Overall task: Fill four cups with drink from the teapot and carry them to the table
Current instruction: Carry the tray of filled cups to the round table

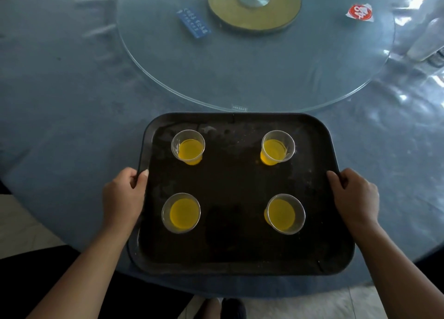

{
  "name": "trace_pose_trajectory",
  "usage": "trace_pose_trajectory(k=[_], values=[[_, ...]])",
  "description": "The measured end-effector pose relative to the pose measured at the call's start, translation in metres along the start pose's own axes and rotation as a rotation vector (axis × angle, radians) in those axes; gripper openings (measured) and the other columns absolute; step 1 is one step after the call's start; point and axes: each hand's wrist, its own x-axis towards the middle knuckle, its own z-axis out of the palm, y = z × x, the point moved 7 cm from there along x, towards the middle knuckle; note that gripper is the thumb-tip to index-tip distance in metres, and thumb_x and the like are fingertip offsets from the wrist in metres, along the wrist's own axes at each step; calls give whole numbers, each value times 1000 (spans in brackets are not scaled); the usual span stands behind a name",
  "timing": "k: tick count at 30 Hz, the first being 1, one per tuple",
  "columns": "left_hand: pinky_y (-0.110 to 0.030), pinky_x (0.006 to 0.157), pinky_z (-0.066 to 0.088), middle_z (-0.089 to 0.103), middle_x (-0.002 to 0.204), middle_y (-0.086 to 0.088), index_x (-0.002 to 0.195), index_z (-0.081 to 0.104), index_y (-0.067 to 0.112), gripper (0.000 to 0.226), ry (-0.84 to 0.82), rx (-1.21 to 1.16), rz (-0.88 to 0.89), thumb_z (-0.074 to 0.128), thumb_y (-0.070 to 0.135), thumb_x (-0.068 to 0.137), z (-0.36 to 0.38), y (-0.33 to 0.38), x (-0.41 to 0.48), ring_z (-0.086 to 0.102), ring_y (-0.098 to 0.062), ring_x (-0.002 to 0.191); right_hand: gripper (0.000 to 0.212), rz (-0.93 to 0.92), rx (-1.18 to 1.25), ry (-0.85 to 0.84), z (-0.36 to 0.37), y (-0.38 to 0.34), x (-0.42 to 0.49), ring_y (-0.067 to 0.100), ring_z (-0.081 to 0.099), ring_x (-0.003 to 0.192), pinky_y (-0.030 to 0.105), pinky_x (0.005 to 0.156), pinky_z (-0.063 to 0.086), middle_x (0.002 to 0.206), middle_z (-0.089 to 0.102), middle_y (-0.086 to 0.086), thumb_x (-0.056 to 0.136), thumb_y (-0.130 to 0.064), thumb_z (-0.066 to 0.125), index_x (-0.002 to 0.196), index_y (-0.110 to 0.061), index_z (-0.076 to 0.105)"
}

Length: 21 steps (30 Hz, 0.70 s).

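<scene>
Forearms come in from the bottom edge, one each side of the tray (233,267). Left hand (125,193) grips the tray's left rim, thumb hooked over the top and fingers curled underneath. Right hand (355,196) mirrors it on the right rim with the same wrap. Both hands are clamped on the tray, neither touching a cup.

Cups, left to right: near-left cup (181,213), far-left cup (188,146), far-right cup (278,146), near-right cup (285,214). All four are clear plastic, upright and well apart, one towards each corner, each part-filled with yellow drink. No spill that I can make out, but the tray floor is dark and scuffed, so not certain.

My read on the step: filling is done, and this is the tail end of the carry. The tray is over the blue tabletop (72,102), its far rim right at the near edge of the glass turntable (240,78), its near rim overhanging the tabletop edge. Can't tell if it's resting or hovering just above.

The next move calls for keeping the tray level, getting it fully onto the tabletop so the near rim is supported, then letting go with both hands together. A tilt or one-sided release would likely slosh cups this light. Teapot not in view.
</scene>
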Motion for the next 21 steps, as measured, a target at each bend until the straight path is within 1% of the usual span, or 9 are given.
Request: trace_pose_trajectory(k=[2,5,10,14,18,21], values=[[-22,46,29,50,56,3,72,55,13,32,-4,-1,1,66,24,100,2,-1,1,46,-9,49,38,-3,-4,0,2,0,2,17,46,50,32,54,36,55,52,0,96,-39,59,68,-14,55],[-23,46,29,51,56,2,72,55,13,33,-5,-2,-12,66,24,100,5,-3,3,46,-9,50,38,3,-23,1,6,0,6,22,46,52,33,55,36,56,52,2,96,-40,58,70,-12,56],[-24,46,29,51,56,0,73,55,10,33,-16,1,-12,65,24,101,11,-5,4,46,-11,49,38,-10,-29,4,12,1,10,10,44,50,26,50,28,55,51,-2,96,-40,58,68,-15,54],[-26,46,29,50,55,-2,71,53,10,35,-24,-10,-19,65,24,101,14,-7,5,45,-15,48,38,-23,-30,10,17,2,10,11,45,48,22,49,27,53,51,-2,96,-38,58,67,-14,53],[-25,46,28,49,55,0,72,53,12,34,-25,-11,-12,64,24,102,15,-7,7,45,-13,48,38,-28,-32,19,20,1,8,9,44,48,23,50,27,53,49,-4,96,-37,58,67,-14,54],[-26,46,30,51,55,-4,72,53,11,35,-28,-23,-16,63,25,102,16,-9,7,46,-17,48,38,-28,-27,13,20,2,6,9,45,49,21,51,27,54,50,-3,97,-38,58,68,-14,54]])
